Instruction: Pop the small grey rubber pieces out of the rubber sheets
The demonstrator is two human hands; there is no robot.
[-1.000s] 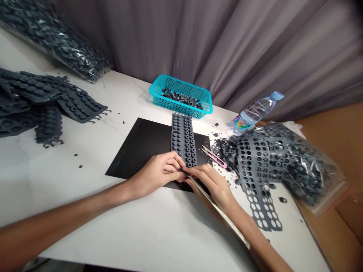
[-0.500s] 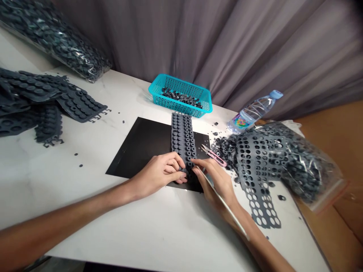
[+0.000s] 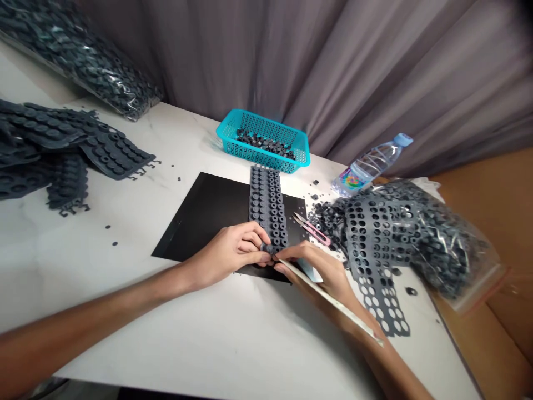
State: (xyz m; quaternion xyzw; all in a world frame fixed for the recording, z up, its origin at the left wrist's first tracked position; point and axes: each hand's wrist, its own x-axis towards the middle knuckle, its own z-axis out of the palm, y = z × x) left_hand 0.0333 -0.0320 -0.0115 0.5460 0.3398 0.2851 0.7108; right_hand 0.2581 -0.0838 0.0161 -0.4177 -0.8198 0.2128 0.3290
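A dark grey rubber sheet [image 3: 266,200] with rows of round moulded parts lies lengthwise over a flat black mat [image 3: 200,216]. My left hand [image 3: 239,253] is closed on the sheet's near end, thumb and fingers pinching it. Close beside it, my right hand [image 3: 318,266] grips a thin whitish stick-like tool [image 3: 333,300], whose long end runs back over the wrist. The tool's front tip is at the sheet's near edge, partly hidden by my fingers. Something pale blue shows under my right palm; its kind is unclear.
A turquoise basket [image 3: 264,141] holds small dark parts behind the mat. Pink-handled snips [image 3: 312,229] lie at the right, near loose parts, a punched-out sheet [image 3: 375,250], a plastic bag [image 3: 449,250] and a water bottle [image 3: 370,166]. More sheets [image 3: 79,139] and a filled bag [image 3: 83,55] lie left.
My right hand has tilted and shifted slightly, and the tool has swung to a flatter angle, its tip closer to my left fingers. My left hand stays on the sheet.
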